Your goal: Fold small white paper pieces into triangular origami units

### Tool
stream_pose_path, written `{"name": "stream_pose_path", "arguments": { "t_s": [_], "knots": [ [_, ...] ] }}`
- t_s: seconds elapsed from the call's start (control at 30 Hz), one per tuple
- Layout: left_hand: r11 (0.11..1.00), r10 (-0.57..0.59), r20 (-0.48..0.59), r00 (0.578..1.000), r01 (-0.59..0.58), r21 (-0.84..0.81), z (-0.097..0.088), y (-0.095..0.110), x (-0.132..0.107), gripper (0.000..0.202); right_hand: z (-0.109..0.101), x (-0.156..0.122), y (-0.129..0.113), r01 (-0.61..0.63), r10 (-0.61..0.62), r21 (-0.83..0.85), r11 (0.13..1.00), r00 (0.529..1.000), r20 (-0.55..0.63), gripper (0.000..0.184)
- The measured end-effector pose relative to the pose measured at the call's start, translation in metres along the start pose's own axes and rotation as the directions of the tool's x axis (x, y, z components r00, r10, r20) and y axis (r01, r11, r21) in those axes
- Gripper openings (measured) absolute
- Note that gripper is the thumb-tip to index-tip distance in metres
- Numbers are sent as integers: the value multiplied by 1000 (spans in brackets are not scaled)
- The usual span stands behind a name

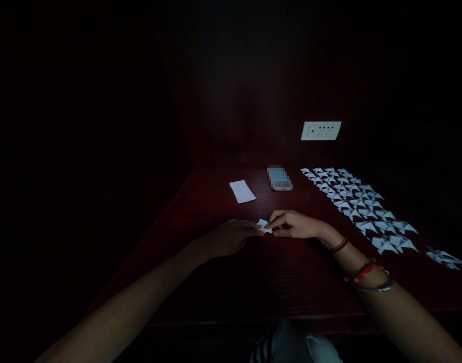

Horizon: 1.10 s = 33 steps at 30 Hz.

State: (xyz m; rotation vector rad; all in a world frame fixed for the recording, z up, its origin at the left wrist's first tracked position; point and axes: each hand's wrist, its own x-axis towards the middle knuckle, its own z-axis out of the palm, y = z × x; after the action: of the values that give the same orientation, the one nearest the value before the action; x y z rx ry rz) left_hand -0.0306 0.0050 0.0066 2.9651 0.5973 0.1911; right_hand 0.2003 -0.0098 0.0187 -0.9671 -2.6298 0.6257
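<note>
A small folded piece of white paper [264,225] lies at the middle of the dark red table, between my two hands. My left hand [234,236] reaches in from the left, its fingers closed on the paper's left edge. From the right, my right hand [294,225] presses its fingertips on the paper's right part, with the fingers bent. Beyond them lies a stack of white paper sheets [242,191]. Rows of folded white paper pieces [352,194] with pointed tips cover the table's right side.
A phone with a blurred screen [279,178] lies near the wall. A white socket plate [321,130] is on the wall behind. One separate group of folded paper [445,258] lies at the far right. The table's front edge [223,322] runs below my arms.
</note>
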Motion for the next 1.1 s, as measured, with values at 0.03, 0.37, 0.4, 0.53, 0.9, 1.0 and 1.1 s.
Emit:
{"name": "stream_pose_path", "arguments": {
  "t_s": [0.03,0.37,0.4,0.53,0.9,1.0,1.1],
  "knots": [
    [1000,-2,1,1000,2,1,-1,0,0,48,-2,-1,0,16,-15,-16,1000,1000,12,30],
    [1000,4,-35,999,-4,13,2,-3,2,46,0,-3,-14,0,6,-184,983,999,33,29],
    [1000,5,-37,999,-5,19,2,-3,2,46,0,-2,-13,-5,10,-167,986,999,32,29],
    [999,9,-49,999,-7,31,2,-3,2,45,-3,-2,-8,28,-23,-93,995,998,52,30],
    [996,13,-50,999,-9,83,3,0,3,42,-2,0,-12,-26,32,-159,987,999,33,26],
    [995,5,-35,999,-1,104,3,1,3,42,-4,0,-8,-12,17,-123,992,999,41,29],
    [993,3,-23,1000,0,117,3,1,3,43,-7,-2,-6,18,-13,-114,993,999,44,30]
  ]
}}
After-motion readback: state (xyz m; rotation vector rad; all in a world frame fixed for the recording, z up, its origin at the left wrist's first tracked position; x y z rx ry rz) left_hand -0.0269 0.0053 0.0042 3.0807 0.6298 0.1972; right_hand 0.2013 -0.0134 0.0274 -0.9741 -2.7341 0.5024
